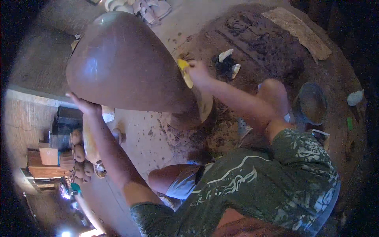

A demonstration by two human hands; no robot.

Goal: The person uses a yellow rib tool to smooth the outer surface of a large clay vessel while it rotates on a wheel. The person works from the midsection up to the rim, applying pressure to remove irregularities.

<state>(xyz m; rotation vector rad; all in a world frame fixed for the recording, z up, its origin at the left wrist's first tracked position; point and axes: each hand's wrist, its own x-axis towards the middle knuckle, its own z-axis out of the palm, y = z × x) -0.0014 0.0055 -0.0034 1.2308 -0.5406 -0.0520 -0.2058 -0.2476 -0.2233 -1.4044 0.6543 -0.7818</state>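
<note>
A large, smooth brown clay pot (130, 67) with a glossy, rounded top fills the upper left and leans to the left. Against its lower left side rests my left hand (86, 106), its fingers stretched along the surface and partly hidden by the curve. Pinched in my right hand (197, 73) is a thin yellow scraper (184, 68), held at the pot's right side; whether its edge touches the clay I cannot tell. Beneath the pot, a curved support (206, 104) shows at its lower right.
Dark wet clay (268, 47) is heaped on the ground beyond my right arm, next to a flat board (300, 31). A round bucket (312, 103) stands by my knee. Several finished pots (79, 154) stand at the left, and broken pale shards (152, 10) lie at the far side.
</note>
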